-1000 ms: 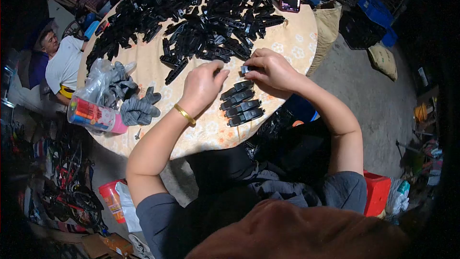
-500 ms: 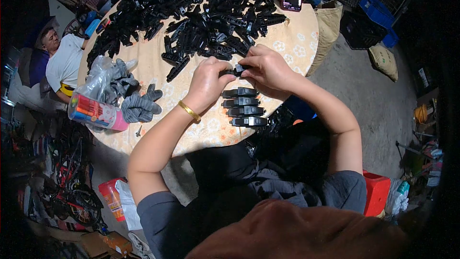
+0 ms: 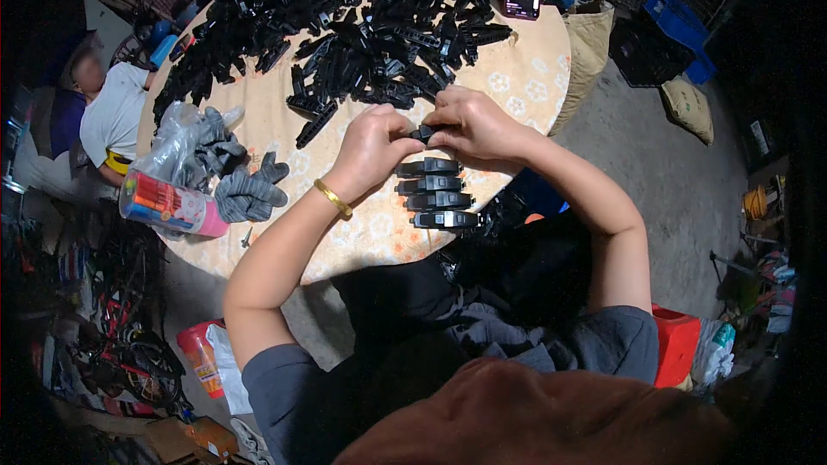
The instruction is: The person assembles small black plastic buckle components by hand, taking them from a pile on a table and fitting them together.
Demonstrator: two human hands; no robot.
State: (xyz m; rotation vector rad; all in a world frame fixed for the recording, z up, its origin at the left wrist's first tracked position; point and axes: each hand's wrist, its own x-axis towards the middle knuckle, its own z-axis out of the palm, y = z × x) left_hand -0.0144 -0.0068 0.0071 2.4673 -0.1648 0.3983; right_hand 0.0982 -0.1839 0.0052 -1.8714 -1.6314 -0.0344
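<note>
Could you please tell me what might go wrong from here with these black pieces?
The small black part between the left hand and right hand might slip, as fingertips seem to hold it. The row of four black pieces lies near the edge of the table, so a bump could send one off.

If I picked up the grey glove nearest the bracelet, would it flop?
The grey glove would probably droop: it looks like soft, wrinkled cloth. It's probably light, looking like just knitted fabric. It likely won't roll, lying spread on the tablecloth.
</note>
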